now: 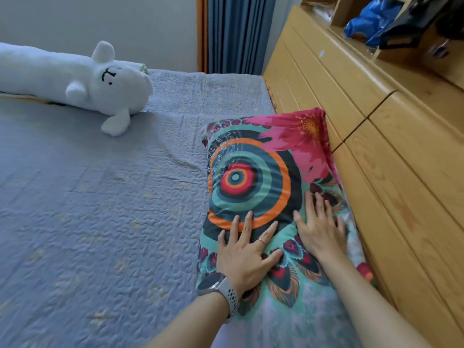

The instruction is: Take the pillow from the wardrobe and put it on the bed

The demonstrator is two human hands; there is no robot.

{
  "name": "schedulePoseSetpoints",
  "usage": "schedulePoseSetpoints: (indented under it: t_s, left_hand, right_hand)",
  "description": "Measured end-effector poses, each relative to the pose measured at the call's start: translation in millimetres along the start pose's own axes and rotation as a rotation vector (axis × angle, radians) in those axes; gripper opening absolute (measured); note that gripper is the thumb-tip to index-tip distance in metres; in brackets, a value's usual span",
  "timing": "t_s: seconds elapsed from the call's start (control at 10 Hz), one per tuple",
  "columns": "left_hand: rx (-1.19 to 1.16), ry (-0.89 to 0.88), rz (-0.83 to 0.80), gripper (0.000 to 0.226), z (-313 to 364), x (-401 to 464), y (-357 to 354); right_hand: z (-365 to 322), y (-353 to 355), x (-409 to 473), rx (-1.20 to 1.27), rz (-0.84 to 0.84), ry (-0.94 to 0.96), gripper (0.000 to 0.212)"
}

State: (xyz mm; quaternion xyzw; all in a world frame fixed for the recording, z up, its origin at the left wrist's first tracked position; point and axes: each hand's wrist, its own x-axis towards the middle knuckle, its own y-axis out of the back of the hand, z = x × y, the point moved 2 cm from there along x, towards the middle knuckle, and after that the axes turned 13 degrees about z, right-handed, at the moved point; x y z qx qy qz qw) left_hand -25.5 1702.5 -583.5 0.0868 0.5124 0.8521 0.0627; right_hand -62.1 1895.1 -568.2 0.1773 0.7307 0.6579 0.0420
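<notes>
A pillow [253, 172] with bright rings, a pink flower and feather patterns lies flat on the bed [100, 209], which has a grey-blue quilted cover. The pillow's right edge rests against the wooden headboard. My left hand [247, 249], with a ring and a grey watch at the wrist, lies palm down on the pillow's near half, fingers spread. My right hand [320, 227] also presses flat on the pillow, just to the right, fingers spread. Neither hand grips anything.
A long white plush animal [82, 79] lies across the far left of the bed. A wooden headboard unit [376, 146] runs along the right, with a blue bag [371, 18] in its upper shelves. Blue curtains [236, 33] hang at the back.
</notes>
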Motion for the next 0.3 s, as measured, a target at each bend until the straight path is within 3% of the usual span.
schedulePoseSetpoints:
  t_s: [0.1, 0.3]
  left_hand:
    - [0.063, 0.018, -0.122, 0.061, -3, 6, 4]
    - [-0.025, 0.07, -0.144, 0.069, 6, 29, 53]
  right_hand:
    - [-6, 5, 8, 0.004, -0.096, -0.02, 0.069]
    - [-21, 50, 3, 0.063, 0.026, 0.065, 0.071]
